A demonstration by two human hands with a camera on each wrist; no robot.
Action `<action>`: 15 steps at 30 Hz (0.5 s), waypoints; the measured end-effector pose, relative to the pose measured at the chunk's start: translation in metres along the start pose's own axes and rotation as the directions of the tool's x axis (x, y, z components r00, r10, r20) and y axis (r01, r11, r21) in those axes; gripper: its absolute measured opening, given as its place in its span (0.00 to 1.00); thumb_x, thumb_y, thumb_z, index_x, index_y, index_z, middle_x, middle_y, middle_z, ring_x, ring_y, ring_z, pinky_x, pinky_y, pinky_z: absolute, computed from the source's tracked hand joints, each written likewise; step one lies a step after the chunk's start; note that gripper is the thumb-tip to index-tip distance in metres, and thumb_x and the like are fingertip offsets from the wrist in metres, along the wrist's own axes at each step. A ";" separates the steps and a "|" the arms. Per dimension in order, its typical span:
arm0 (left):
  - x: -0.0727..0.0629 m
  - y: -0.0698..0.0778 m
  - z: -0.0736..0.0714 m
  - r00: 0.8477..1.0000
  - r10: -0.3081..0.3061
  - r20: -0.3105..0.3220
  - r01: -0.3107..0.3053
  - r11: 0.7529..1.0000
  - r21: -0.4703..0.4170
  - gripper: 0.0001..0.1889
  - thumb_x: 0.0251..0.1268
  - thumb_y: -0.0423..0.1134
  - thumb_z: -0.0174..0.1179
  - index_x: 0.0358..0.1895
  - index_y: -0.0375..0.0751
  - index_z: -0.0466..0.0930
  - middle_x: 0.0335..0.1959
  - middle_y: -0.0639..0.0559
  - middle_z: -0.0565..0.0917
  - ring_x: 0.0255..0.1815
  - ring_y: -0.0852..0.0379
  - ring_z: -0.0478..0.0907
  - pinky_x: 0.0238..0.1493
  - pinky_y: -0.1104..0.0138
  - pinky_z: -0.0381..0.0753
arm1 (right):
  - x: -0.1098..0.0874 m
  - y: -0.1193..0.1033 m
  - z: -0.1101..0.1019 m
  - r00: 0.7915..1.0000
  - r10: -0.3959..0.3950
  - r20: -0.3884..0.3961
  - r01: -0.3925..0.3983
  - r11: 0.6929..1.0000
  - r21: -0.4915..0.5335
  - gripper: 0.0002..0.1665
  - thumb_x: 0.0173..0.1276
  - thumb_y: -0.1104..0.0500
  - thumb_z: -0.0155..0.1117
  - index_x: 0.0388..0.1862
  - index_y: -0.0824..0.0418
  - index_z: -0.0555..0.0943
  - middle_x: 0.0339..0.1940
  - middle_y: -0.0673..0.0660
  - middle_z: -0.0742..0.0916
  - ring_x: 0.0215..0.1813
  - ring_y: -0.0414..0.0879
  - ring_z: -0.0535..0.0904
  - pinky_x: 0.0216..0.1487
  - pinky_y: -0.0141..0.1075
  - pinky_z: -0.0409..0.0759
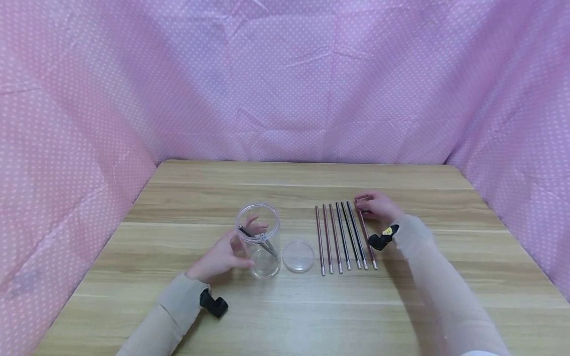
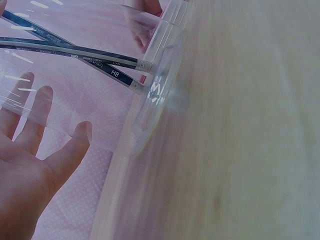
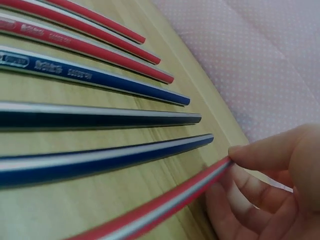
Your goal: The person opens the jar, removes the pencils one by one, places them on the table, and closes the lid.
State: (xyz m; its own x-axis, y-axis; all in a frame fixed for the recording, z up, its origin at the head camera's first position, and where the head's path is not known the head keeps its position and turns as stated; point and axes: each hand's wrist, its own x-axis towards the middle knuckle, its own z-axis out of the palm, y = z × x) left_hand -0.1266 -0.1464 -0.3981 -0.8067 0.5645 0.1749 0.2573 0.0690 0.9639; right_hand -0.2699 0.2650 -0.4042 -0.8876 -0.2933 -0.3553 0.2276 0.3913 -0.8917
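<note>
My left hand [image 1: 224,254] holds a clear plastic jar [image 1: 266,266] standing upright on the table, thumb at the near side and fingers reaching around behind. Two dark pencils [image 2: 95,56] lean crossed inside it, eraser ends down; one is marked HB. On the right, my right hand [image 1: 378,205] pinches the far tip of a red pencil [image 3: 172,200] between thumb and fingers. That pencil slants at the right end of a row, its eraser end toward me. Left of it lie three dark blue pencils [image 1: 349,237] and three red pencils [image 1: 328,242].
A round clear lid [image 1: 299,256] lies flat between the jar and the pencil row. The wooden table [image 1: 294,311] ends at the back against a pink dotted cloth [image 1: 285,99], which also hangs on both sides.
</note>
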 end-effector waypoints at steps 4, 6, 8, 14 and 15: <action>-0.001 -0.001 0.000 1.000 -0.013 -0.010 0.013 1.000 -0.006 0.51 0.48 0.21 0.64 0.74 0.37 0.43 0.69 0.35 0.64 0.67 0.72 0.62 0.66 0.81 0.54 | 0.001 -0.002 0.004 0.999 -0.016 -0.033 0.011 0.989 -0.148 0.25 0.70 0.66 0.52 0.63 0.76 0.64 0.54 0.69 0.79 0.39 0.36 0.78 0.44 0.30 0.80; -0.001 -0.001 0.000 1.000 -0.010 -0.011 0.010 1.000 -0.006 0.51 0.48 0.21 0.64 0.74 0.37 0.43 0.69 0.35 0.64 0.67 0.72 0.62 0.66 0.81 0.54 | 0.001 -0.003 0.006 0.998 -0.029 -0.050 0.017 0.976 -0.218 0.24 0.69 0.66 0.52 0.62 0.75 0.67 0.54 0.71 0.79 0.39 0.38 0.78 0.43 0.31 0.80; -0.001 -0.002 0.000 1.000 0.003 -0.006 -0.003 1.000 -0.001 0.51 0.47 0.21 0.64 0.74 0.36 0.42 0.69 0.33 0.63 0.67 0.72 0.63 0.66 0.81 0.55 | 0.000 -0.004 0.008 0.997 -0.044 -0.066 0.025 0.962 -0.272 0.22 0.69 0.66 0.52 0.60 0.75 0.68 0.52 0.71 0.80 0.40 0.41 0.79 0.41 0.32 0.80; 0.000 -0.002 0.001 1.000 0.013 -0.003 -0.013 1.000 0.000 0.51 0.47 0.20 0.64 0.74 0.35 0.41 0.69 0.32 0.63 0.67 0.73 0.63 0.66 0.81 0.55 | 0.001 -0.005 0.010 0.993 -0.052 -0.102 0.013 0.937 -0.350 0.19 0.68 0.66 0.54 0.56 0.73 0.72 0.48 0.68 0.81 0.41 0.47 0.79 0.39 0.32 0.81; 0.000 -0.002 0.001 1.000 0.019 0.000 -0.019 1.000 0.000 0.51 0.47 0.20 0.64 0.74 0.35 0.41 0.69 0.35 0.64 0.67 0.72 0.63 0.66 0.80 0.55 | 0.001 -0.005 0.011 0.993 -0.056 -0.107 0.013 0.932 -0.361 0.18 0.68 0.66 0.54 0.55 0.72 0.72 0.47 0.68 0.81 0.41 0.47 0.79 0.39 0.32 0.81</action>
State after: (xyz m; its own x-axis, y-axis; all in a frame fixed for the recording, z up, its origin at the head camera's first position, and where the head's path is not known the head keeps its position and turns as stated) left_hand -0.1268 -0.1460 -0.4003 -0.8016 0.5659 0.1927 0.2720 0.0581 0.9606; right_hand -0.2677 0.2532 -0.4029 -0.9368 -0.2192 -0.2728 0.0558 0.6760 -0.7348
